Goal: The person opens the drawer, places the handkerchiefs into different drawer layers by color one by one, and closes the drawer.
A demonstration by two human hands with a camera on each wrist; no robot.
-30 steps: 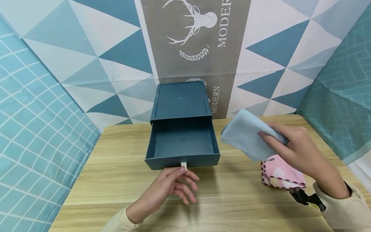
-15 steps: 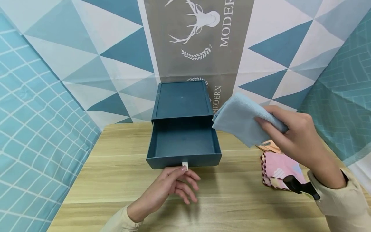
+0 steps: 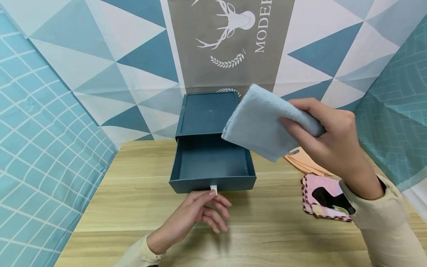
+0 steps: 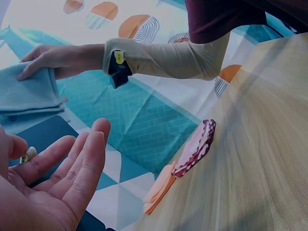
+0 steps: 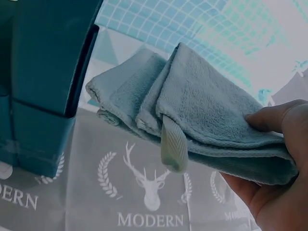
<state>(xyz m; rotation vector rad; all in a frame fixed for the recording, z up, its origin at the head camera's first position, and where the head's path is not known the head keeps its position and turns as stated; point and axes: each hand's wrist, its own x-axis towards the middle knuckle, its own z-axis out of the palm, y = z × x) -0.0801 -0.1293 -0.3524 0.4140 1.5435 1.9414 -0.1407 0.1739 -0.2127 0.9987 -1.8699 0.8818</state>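
Note:
My right hand (image 3: pixel 328 129) pinches a folded light blue towel (image 3: pixel 263 122) between thumb and fingers. The towel hangs in the air, overlapping the right side of the dark blue drawer box (image 3: pixel 208 113) in the head view. From the right wrist, the towel's folded layers and a pale hanging loop (image 5: pixel 174 147) show. Below the box's front, my left hand (image 3: pixel 197 213) pinches the white pull tab (image 3: pixel 214 189) between thumb and index finger, its other fingers loosely spread. The drawer (image 3: pixel 213 183) is pulled out, its visible inside bare.
A pink towel with a checked edge (image 3: pixel 313 205) lies folded on the wooden table (image 3: pixel 133 200) at the right, partly behind my right wrist's strap. Just beyond it is a folded orange cloth (image 3: pixel 307 163). Patterned cloth walls (image 3: pixel 126 59) stand behind and on both sides.
My right hand has carried the blue towel up and left, from the right of the drawer to over its right side, uncovering the orange cloth. The left hand keeps its place at the tab.

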